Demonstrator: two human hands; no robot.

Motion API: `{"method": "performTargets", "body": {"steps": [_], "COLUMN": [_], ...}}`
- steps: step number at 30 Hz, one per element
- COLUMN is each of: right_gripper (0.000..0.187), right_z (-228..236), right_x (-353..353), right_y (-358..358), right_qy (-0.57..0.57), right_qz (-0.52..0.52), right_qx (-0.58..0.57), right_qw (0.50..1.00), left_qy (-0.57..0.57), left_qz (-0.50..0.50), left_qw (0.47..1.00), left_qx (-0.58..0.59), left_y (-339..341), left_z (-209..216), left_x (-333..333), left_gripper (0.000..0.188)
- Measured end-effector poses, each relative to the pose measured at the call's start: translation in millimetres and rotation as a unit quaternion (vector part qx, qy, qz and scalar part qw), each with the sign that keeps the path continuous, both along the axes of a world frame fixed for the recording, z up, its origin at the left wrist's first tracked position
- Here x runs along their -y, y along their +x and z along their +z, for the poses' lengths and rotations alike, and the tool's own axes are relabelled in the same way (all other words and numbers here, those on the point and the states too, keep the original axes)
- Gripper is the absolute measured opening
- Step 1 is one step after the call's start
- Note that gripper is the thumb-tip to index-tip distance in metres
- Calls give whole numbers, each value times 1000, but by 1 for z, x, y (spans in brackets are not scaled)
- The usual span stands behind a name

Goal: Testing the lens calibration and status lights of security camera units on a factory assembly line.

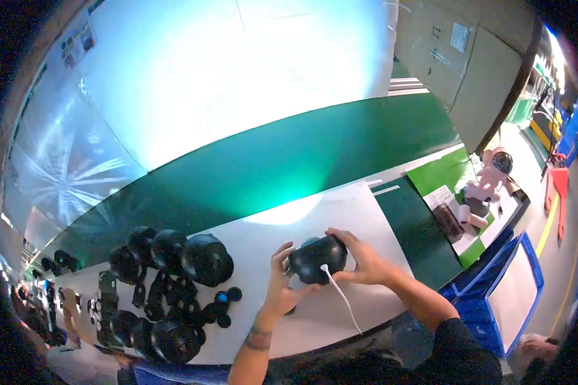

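Between my hands is a black, rounded, glossy device (311, 262) with a white cable (341, 298) running from its near side down over the white work sheet (372, 289). My right hand (361, 262) grips its right side, fingers over the top and thumb below. Against its left side my left hand (281, 282) is curled, with the thumb along the lower edge. A small dark piece on the sheet is partly hidden below my left hand. To the left lie several black domed housings (207, 260) and small black round parts (223, 308).
A green work surface (289, 167) stretches behind the sheet. At the right, another person's hand (488, 183) is over papers on a green mat (437, 173). A blue-rimmed bin (494, 298) stands beside the bench. A cardboard panel (462, 70) rises at the back right.
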State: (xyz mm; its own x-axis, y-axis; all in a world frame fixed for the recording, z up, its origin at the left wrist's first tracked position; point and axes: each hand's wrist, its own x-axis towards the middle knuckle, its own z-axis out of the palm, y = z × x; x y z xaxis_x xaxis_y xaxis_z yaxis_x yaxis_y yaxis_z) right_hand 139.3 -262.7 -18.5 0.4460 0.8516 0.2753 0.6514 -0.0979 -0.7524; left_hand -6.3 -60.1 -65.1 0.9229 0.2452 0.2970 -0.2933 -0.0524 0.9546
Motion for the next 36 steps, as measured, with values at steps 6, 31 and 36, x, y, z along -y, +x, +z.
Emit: {"method": "performTargets", "body": {"steps": [6, 31, 36], "right_gripper": [105, 101, 98], "right_z": [-6, -4, -1], "right_x": [3, 0, 1], "right_y": [-8, -18, -20], "right_qy": [9, 17, -28], "right_qz": [-37, -125, -147], "right_qx": [6, 179, 149], "right_qw": [999, 976, 977], "left_qy": [-125, -83, 34], "left_qz": [-56, -57, -14], "left_qw": [989, 976, 966], "left_qx": [-55, -193, -256], "left_y": [0, 0, 5], "left_z": [11, 5, 17], "left_x": [-11, -22, -23], "left_gripper": [110, 65, 53]}}
